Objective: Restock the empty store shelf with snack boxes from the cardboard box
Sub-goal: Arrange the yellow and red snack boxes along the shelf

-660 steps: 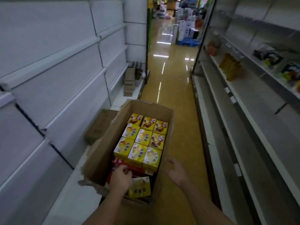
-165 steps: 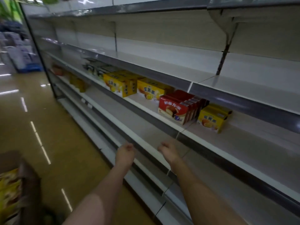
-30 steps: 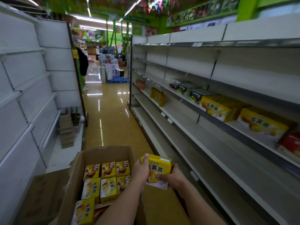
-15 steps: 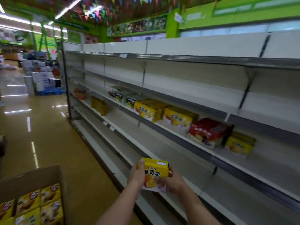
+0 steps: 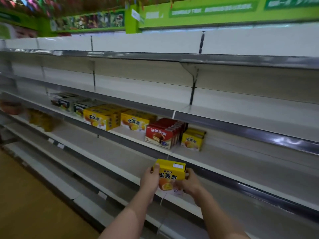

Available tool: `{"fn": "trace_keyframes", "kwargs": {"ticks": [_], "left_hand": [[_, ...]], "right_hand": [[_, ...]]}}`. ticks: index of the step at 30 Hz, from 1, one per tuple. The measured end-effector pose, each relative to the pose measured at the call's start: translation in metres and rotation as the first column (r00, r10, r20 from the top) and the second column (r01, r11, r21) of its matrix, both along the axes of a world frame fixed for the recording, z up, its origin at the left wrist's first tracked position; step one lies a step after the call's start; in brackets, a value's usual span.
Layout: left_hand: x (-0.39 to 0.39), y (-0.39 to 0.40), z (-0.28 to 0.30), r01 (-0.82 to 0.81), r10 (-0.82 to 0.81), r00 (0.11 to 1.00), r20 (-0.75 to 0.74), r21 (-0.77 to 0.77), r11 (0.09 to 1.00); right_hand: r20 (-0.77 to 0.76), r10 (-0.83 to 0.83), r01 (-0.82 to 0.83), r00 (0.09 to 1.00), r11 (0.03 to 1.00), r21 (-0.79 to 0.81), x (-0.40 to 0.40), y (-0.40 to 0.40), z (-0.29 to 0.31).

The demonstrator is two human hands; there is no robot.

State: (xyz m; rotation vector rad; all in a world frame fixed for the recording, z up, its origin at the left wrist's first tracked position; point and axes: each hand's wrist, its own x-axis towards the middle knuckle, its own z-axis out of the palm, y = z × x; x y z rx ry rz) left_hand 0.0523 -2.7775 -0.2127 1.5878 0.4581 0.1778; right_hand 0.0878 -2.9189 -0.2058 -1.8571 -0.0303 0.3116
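Note:
I hold a yellow snack box (image 5: 170, 175) upright in front of me, below the stocked shelf. My left hand (image 5: 149, 180) grips its left side and my right hand (image 5: 190, 183) grips its right side. On the white shelf (image 5: 241, 157) ahead stand a small yellow box (image 5: 192, 141), a row of red boxes (image 5: 163, 135) and larger yellow boxes (image 5: 134, 122), (image 5: 101, 119). The shelf is bare to the right of the small yellow box. The cardboard box is out of view.
Dark boxes (image 5: 63, 101) sit further left on the same shelf. Yellow packets (image 5: 41, 119) and a red item (image 5: 11, 107) lie on the shelf below, far left. Other shelf levels (image 5: 241, 195) above and below are bare. The tan floor (image 5: 31, 204) lies at lower left.
My view has swung right, away from the cardboard box, which has left the frame. Both hands have kept hold of the yellow box and carried it closer to the shelf.

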Motion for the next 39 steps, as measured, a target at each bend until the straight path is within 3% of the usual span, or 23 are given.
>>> {"fn": "trace_keyframes", "kwargs": {"ticks": [6,12,15,23,28,39], "left_hand": [[0.038,-0.028,0.003,0.112,-0.113,0.993,-0.041,-0.016,0.994],[0.087,-0.037,0.008,0.123,-0.116,0.988,0.105,-0.067,0.99],[0.115,-0.037,0.014,0.127,-0.122,0.982,0.145,-0.03,0.991],[0.178,-0.028,0.024,0.252,-0.257,0.964,0.07,0.068,0.965],[0.208,-0.02,0.018,0.328,-0.329,0.944,0.017,0.051,0.943],[0.248,-0.026,0.01,0.428,-0.425,0.904,0.051,-0.075,0.901]], "right_hand": [[0.011,-0.126,0.126,0.992,0.992,0.005,0.022,-0.026,0.001],[0.05,-0.229,0.23,0.972,0.973,-0.011,0.058,-0.031,0.01],[0.113,-0.311,0.321,0.944,0.943,-0.082,0.082,-0.028,0.015],[0.168,-0.378,0.409,0.911,0.881,-0.236,0.137,-0.018,0.019],[0.124,-0.407,0.425,0.905,0.877,-0.225,0.174,-0.013,0.0],[0.05,-0.53,0.532,0.847,0.844,-0.069,0.206,-0.006,-0.002]]}}
